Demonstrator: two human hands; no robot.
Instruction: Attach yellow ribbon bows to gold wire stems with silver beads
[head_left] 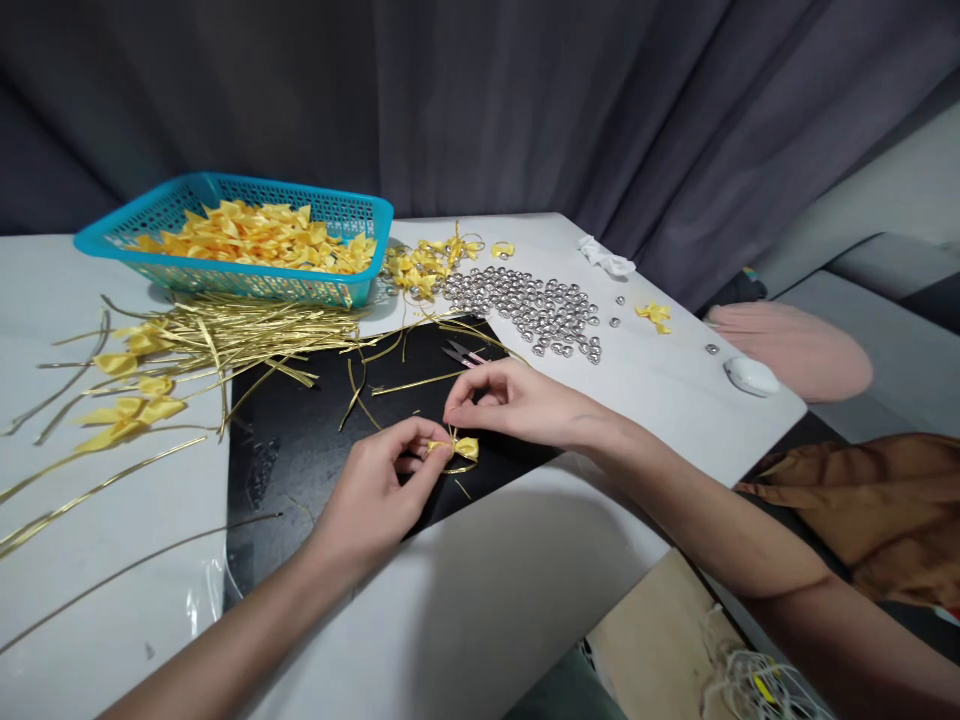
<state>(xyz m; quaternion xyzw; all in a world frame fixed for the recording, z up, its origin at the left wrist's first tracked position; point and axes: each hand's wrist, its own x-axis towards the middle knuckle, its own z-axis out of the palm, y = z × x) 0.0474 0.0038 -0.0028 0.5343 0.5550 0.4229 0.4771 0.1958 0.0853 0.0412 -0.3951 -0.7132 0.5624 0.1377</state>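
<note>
My left hand [379,485] pinches a small yellow ribbon bow [459,447] over a black mat [300,440]. My right hand [510,400] is closed in a pinch right above the bow, fingers on a thin gold wire tie that wraps it. Both hands meet at the bow near the mat's front edge. A small pair of scissors [463,354] lies on the mat just beyond my right hand. Loose gold wire ties [247,335] lie in a heap at the mat's far left corner.
A blue basket [360,215] full of yellow bows stands at the back left. Several silver beads [532,305] are spread at the back right, with finished bows [420,265] beside them. Wired bows [131,395] lie left. A white mouse [751,375] sits far right.
</note>
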